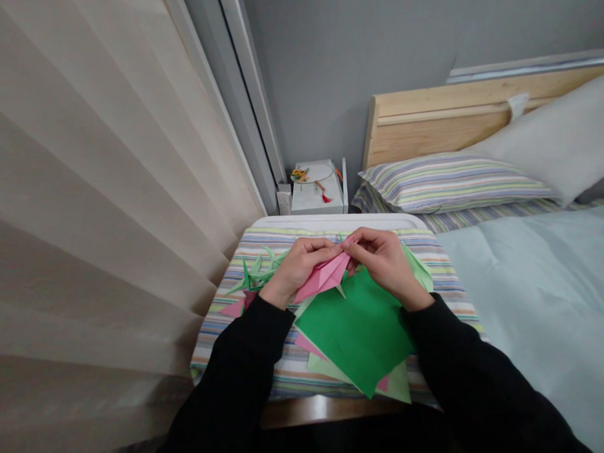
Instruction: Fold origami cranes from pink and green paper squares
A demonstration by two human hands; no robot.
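Note:
A folded pink paper (324, 275) is held between my two hands above the small table. My left hand (303, 263) grips its left side, fingers closed on it. My right hand (378, 255) pinches the upper right tip of the same paper. Under and below the hands lies a dark green square sheet (360, 322), over light green and pink sheets. Left of my left hand are several folded green paper pieces (257, 272), and beside them a folded pink piece (233, 308).
A striped cloth (217, 329) covers the table, whose white rim (342, 221) shows at the back. A curtain (107, 211) hangs at the left. The bed (525, 263) stands at the right. Behind the table, a small cabinet (310, 199) carries a plate and a red tassel.

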